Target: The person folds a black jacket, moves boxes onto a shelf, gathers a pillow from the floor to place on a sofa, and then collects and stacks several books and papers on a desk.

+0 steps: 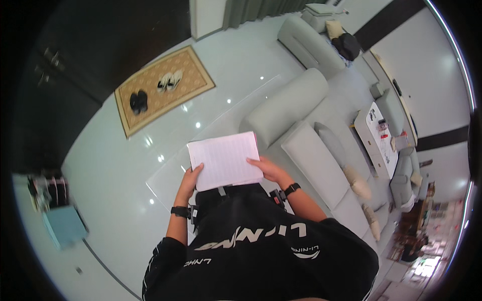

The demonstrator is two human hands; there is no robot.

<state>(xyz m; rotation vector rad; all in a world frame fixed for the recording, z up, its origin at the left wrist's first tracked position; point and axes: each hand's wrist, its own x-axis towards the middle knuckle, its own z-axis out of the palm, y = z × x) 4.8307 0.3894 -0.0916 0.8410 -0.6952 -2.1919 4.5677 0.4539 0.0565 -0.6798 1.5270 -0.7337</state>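
Note:
A ruled paper pad or notebook (226, 161) is held level in front of my waist, its lined page facing up. My left hand (191, 182) grips its left edge, thumb on top near the lower corner. On the opposite side my right hand (272, 170) holds the right edge with its thumb resting on the page. The other fingers of both hands are mostly hidden beneath. A pinkish edge shows along the right side. Each wrist wears a black strap with a small device.
A patterned doormat (165, 90) carries black shoes (138, 102) and white-and-black shoes (169, 81). Grey sofas (316, 158) stand to the right, around a white coffee table (376, 141) with small items. A blue box (66, 227) sits at the left wall. Farther right, a person (412, 250) is blurred.

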